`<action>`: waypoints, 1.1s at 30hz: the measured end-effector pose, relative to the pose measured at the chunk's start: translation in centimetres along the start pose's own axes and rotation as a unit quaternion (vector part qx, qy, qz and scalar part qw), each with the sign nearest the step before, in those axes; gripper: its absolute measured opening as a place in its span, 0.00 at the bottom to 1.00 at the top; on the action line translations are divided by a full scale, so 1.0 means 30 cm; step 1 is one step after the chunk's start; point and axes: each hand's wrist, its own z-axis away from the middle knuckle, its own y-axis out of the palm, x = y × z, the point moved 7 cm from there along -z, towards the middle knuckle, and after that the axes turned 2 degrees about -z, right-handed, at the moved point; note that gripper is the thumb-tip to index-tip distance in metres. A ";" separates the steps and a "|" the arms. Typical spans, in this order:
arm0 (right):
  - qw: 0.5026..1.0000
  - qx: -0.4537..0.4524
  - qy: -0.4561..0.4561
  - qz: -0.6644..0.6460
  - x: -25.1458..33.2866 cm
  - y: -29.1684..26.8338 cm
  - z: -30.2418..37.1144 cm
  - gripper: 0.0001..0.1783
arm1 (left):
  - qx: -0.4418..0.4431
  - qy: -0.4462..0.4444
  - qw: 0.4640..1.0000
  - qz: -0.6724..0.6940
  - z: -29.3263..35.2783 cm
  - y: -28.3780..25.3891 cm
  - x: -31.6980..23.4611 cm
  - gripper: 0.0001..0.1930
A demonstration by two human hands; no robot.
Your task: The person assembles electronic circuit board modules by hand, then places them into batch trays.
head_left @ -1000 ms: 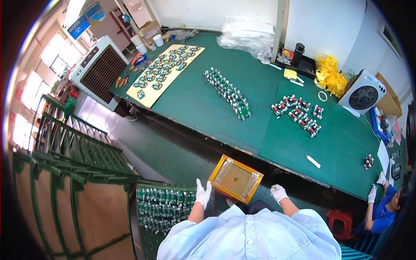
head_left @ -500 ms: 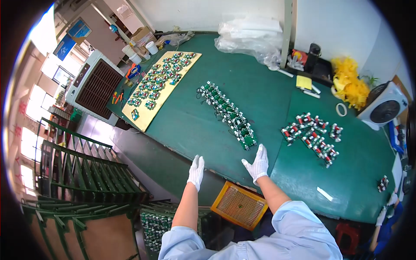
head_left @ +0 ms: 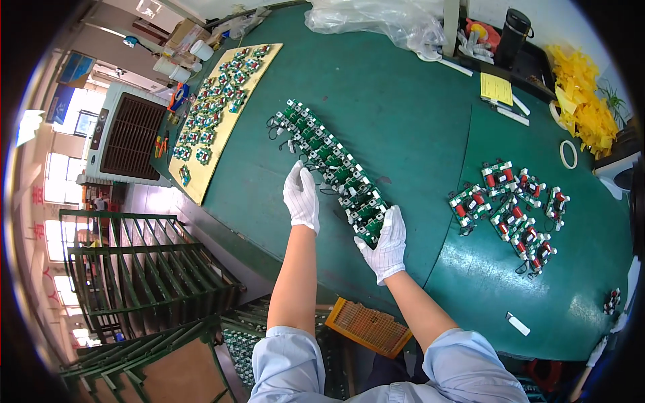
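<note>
A long row of green circuit boards (head_left: pixel 329 151), standing packed side by side, runs slantwise across the green table. White parts and short black leads stick out along its sides. My right hand (head_left: pixel 386 247), in a white striped glove, rests against the near end of this row, thumb and fingers spread around the last board. Left of the row is my left hand (head_left: pixel 301 198), also gloved, with its fingers apart and nothing in them; its fingertips are close to the black leads.
At the right lie several boards with red parts (head_left: pixel 514 218). A yellow panel (head_left: pixel 232 131) bears many small boards at the left. An orange-framed tray (head_left: pixel 366 329) sits below the table edge; green racks (head_left: pixel 144 269) stand left. Plastic sheeting (head_left: pixel 376 23) lies at the back.
Both hands have moved forward over the table, the right one up to the row's near end and the left one beside the row. The view has also shifted.
</note>
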 end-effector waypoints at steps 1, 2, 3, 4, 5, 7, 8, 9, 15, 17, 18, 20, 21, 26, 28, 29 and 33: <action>1.000 -0.007 0.000 -0.011 -0.003 -0.009 -0.002 0.55 | 0.002 -0.003 1.000 -0.004 -0.004 0.007 -0.010 0.19; 1.000 -0.007 0.003 -0.010 -0.004 -0.016 -0.004 0.54 | 0.023 0.038 0.989 -0.142 -0.008 0.019 -0.042 0.16; 1.000 -0.006 0.007 -0.013 -0.007 -0.013 -0.002 0.54 | 0.043 0.079 0.957 -0.277 -0.011 0.033 -0.060 0.14; 1.000 -0.007 0.007 -0.015 -0.007 -0.013 0.000 0.53 | -0.006 0.221 0.923 -0.314 0.006 0.039 -0.129 0.12; 1.000 -0.009 0.007 -0.018 -0.005 -0.012 0.000 0.51 | -0.005 0.222 0.922 -0.317 0.011 0.035 -0.135 0.12; 1.000 -0.008 0.011 -0.016 -0.011 -0.020 -0.001 0.51 | 0.004 0.407 0.846 -0.345 0.104 0.087 -0.262 0.12; 1.000 -0.007 0.008 -0.019 -0.003 -0.019 -0.002 0.51 | 0.035 0.427 0.847 -0.313 0.133 0.093 -0.262 0.12; 1.000 -0.007 0.011 -0.018 -0.008 -0.021 -0.001 0.51 | 0.105 0.408 0.857 -0.298 0.167 0.115 -0.277 0.10; 1.000 0.000 0.007 -0.019 -0.003 -0.012 0.006 0.51 | 0.115 0.309 0.796 -0.508 0.333 0.128 -0.182 0.34; 1.000 0.000 0.016 -0.008 -0.018 -0.002 0.014 0.51 | 0.131 0.292 0.799 -0.509 0.349 0.139 -0.172 0.34; 1.000 -0.001 0.014 -0.010 -0.009 -0.003 0.009 0.51 | 0.128 0.290 0.800 -0.510 0.341 0.129 -0.158 0.34; 1.000 0.001 0.012 -0.015 0.005 -0.003 0.007 0.51 | 0.120 0.310 0.827 -0.454 0.317 0.113 -0.133 0.36; 1.000 -0.001 0.013 -0.015 -0.001 -0.002 0.006 0.51 | 0.132 0.280 0.862 -0.402 0.291 0.113 -0.129 0.30; 1.000 0.003 0.015 -0.012 -0.011 -0.005 0.007 0.50 | 0.151 0.231 0.885 -0.374 0.093 0.143 -0.149 0.18; 1.000 -0.002 0.013 -0.016 -0.004 -0.007 0.003 0.50 | 0.231 0.142 0.884 -0.380 0.056 0.178 -0.132 0.16; 1.000 -0.007 0.012 -0.019 0.000 -0.009 0.001 0.50 | 0.236 0.155 0.831 -0.479 0.051 0.200 -0.139 0.15; 1.000 -0.005 0.013 -0.016 0.002 -0.012 0.000 0.50 | 0.317 0.084 0.688 -0.647 0.034 0.273 -0.099 0.15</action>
